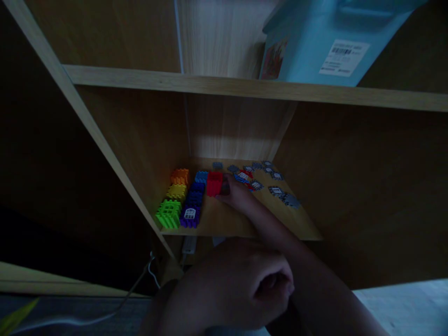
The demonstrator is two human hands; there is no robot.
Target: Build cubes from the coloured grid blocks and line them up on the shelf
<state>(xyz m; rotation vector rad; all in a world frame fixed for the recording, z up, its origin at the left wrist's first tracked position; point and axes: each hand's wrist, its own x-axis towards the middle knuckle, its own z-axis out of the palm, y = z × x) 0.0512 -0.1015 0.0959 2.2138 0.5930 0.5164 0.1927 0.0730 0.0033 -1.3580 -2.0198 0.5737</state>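
Note:
My right hand reaches into the lower shelf, its fingers around a red toy building block shaped like an open box. That block is beside a row of interlocking blocks: light blue, dark blue and a purple block with a white window piece. Left of this row are an orange block, a yellow block and a bright green block. In the foreground, my left hand is curled into a loose fist, apart from the blocks, with nothing seen inside.
Flat grey, red and blue pieces, some with white windows, lie scattered on the shelf's right side. On the upper shelf sits a light blue bin. A power strip and white cable are lower down.

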